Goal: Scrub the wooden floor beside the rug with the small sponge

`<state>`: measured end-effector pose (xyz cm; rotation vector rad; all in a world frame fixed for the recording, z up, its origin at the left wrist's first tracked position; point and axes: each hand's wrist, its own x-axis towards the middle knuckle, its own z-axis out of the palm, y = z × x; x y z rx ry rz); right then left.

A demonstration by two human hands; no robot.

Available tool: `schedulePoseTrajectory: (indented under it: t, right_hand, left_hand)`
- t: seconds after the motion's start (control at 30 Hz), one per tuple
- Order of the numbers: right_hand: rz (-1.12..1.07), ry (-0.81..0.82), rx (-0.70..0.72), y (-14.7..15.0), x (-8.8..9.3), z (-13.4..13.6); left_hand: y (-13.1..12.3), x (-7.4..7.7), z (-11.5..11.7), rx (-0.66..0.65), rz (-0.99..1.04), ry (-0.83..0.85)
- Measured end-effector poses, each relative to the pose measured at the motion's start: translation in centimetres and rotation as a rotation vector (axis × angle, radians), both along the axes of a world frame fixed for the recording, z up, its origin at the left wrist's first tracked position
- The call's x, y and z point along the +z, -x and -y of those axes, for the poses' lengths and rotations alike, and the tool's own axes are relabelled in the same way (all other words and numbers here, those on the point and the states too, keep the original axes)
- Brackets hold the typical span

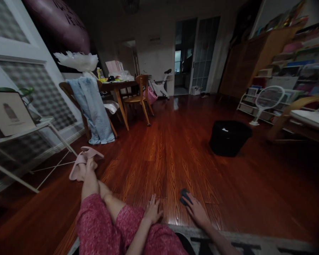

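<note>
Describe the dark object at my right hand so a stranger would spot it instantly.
Find the reddish wood floor, then look toward its near part. There, the right hand touches a small, dark, rounded object. The black bin beyond is far larger and untouched.

the view is dim, its lower right corner sinking into black. cool light shows in the far window (pixel 177 61); pale glare streaks the wood-grain floor (pixel 159 148). wide-angle stretch tilts the wooden cabinet (pixel 244 67) outward, and lettering on the pink balloon (pixel 61 26) is blurred.
</note>
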<state>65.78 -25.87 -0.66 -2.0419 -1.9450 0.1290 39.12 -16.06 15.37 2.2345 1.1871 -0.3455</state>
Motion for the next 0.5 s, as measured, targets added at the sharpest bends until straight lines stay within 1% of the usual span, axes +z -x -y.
schedulePoseTrajectory:
  t: [0.03,0.07,0.13,0.2,0.23,0.3,0.33,0.4,0.43,0.5]
  right_hand:
    - [0.019,-0.007,-0.079,-2.0,0.0,0.9]
    - [0.039,-0.018,-0.198,-3.9,0.0,2.0]
    - [0.077,-0.039,-0.486,-7.1,-0.2,4.5]
    - [0.105,-0.049,-0.722,-9.2,-0.4,7.0]
    - [0.113,-0.050,-0.797,-9.6,-0.6,8.0]
    - [0.124,-0.051,-0.884,-9.2,-1.1,9.2]
    - [0.129,-0.054,-0.912,-8.4,-1.4,9.3]
    - [0.137,-0.060,-0.942,-5.8,-2.0,8.7]
    - [0.138,-0.059,-0.931,-4.2,-2.3,8.0]
    - [0.127,-0.042,-0.827,-0.5,-2.7,6.0]
  left_hand:
    - [0.0,0.1,0.0,0.000,-0.003,-0.001]
    - [0.0,0.1,0.0,0.000,-0.008,-0.002]
    - [-0.1,0.2,0.0,-0.002,-0.019,-0.006]
    - [-0.1,0.3,0.0,-0.007,-0.023,-0.009]
    - [-0.1,0.2,0.0,-0.010,-0.022,-0.008]
    - [-0.1,0.1,0.0,-0.014,-0.016,-0.001]
    - [-0.1,0.1,0.0,-0.014,-0.013,0.002]
    - [-0.1,0.0,-0.1,-0.015,-0.013,0.008]
    - [-0.1,-0.1,-0.1,-0.016,-0.016,0.011]
    - [-0.2,-0.1,-0.1,-0.016,-0.025,0.016]
